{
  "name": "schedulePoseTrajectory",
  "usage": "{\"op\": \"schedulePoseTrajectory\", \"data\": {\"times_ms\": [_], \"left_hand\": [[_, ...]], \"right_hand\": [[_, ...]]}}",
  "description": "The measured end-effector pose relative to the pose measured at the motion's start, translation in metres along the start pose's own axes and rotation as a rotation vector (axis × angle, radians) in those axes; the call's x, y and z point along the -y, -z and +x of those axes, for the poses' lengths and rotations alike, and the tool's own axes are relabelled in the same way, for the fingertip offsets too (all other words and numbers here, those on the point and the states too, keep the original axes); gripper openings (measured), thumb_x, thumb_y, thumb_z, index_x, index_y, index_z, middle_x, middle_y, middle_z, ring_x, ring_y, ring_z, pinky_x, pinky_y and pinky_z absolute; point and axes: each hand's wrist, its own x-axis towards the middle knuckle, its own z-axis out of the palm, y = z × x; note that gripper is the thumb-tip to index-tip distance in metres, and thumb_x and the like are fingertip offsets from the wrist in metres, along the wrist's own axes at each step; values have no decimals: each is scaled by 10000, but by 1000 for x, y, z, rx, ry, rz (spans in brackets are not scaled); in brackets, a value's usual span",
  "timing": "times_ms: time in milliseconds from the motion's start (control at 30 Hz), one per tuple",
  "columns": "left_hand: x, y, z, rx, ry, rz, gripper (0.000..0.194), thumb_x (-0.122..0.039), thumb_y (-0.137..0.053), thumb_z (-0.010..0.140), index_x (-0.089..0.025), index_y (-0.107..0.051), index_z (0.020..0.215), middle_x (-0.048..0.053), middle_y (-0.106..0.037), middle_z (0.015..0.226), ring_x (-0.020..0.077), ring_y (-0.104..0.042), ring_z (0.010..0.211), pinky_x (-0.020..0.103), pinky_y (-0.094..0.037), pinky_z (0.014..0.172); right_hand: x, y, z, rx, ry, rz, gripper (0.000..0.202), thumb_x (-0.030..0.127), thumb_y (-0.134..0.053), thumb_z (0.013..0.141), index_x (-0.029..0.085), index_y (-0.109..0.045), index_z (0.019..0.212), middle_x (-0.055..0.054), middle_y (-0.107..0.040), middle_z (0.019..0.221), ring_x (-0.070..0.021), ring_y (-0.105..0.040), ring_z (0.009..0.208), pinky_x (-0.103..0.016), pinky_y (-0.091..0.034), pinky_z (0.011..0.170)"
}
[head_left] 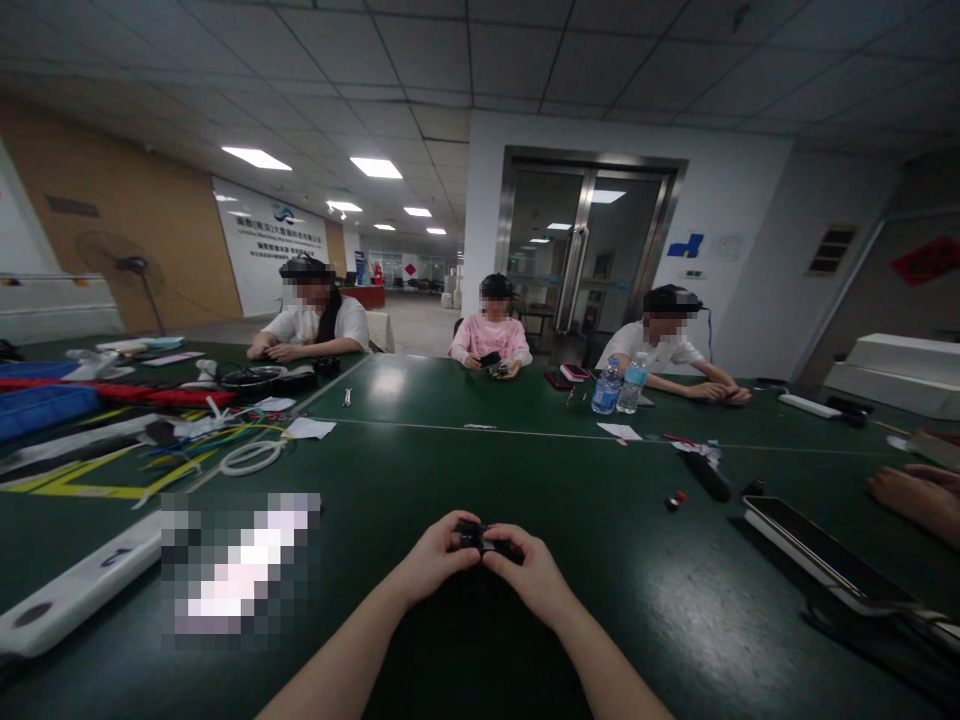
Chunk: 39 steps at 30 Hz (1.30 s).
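Note:
Both my hands meet low in the middle of the head view, over the green table (525, 480). My left hand (435, 560) has its thumb and fingers closed on the left end of a small black object (472, 537). On its right end, the fingers of my right hand (529, 565) are closed too. The object looks dark with a greyish part between my fingertips; its exact kind is too small and too covered to make out.
A white power strip (82, 585) and a blurred bright phone-like slab lie left. Cables (251, 457) sit beyond. On the right are a phone on a white box (825, 555), a black tool (705, 472) and water bottles (606, 388). Several people sit around the table.

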Motion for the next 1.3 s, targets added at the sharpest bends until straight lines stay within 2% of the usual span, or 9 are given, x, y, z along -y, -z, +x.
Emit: {"op": "schedulePoseTrajectory", "data": {"times_ms": [100, 200, 400, 533, 767, 1033, 1300], "left_hand": [[2, 0, 2, -21, 2, -1, 399, -214, -615, 699, -193, -440, 1056, 1, -593, 786, 143, -573, 722, 280, -421, 658], [5, 3, 3, -20, -26, -23, 405, -245, -614, 710, -193, -434, 1069, 14, -603, 813, 162, -583, 780, 293, -427, 682], [7, 5, 4, -7, -43, -33, 423, -279, -624, 711, -196, -436, 1081, 26, -604, 852, 173, -582, 812, 293, -426, 688], [8, 5, 4, -5, -42, -27, 428, -284, -626, 710, -196, -434, 1082, 30, -599, 869, 172, -581, 811, 294, -427, 686], [4, 5, 1, 15, -13, -27, 490, -241, -610, 722, -200, -375, 1151, 39, -601, 906, 170, -577, 828, 304, -415, 717], [4, 4, 2, 10, -2, -48, 432, -262, -641, 696, -208, -427, 1067, 11, -596, 832, 140, -558, 741, 268, -396, 662], [0, 3, 1, 5, 10, -52, 423, -244, -634, 697, -208, -432, 1067, 21, -591, 852, 167, -559, 801, 305, -408, 711]], "right_hand": [[-2, 5, -1, 42, -10, 38, 307, 342, -607, 706, 254, -620, 1001, -23, -607, 1040, -220, -539, 969, -372, -404, 863], [0, 7, -3, 32, -24, 82, 375, 328, -599, 711, 263, -583, 1080, -25, -611, 1031, -211, -547, 936, -362, -421, 824], [4, 4, -6, 7, -12, 82, 327, 260, -588, 713, 256, -606, 1039, -23, -615, 968, -199, -555, 867, -352, -432, 778], [7, 4, -7, 14, 15, 65, 312, 273, -587, 719, 251, -611, 1029, -32, -608, 995, -208, -551, 887, -357, -429, 787], [15, 6, -10, 16, -36, 33, 292, 268, -551, 748, 269, -603, 1036, -21, -595, 1025, -216, -539, 928, -370, -417, 813], [-2, 1, -3, 1, 14, 143, 375, 296, -603, 713, 247, -572, 1083, -34, -605, 1018, -209, -558, 918, -358, -437, 809], [-9, 1, -2, -1, 25, 139, 407, 270, -592, 723, 268, -539, 1127, -27, -597, 1043, -200, -561, 927, -360, -443, 832]]}}
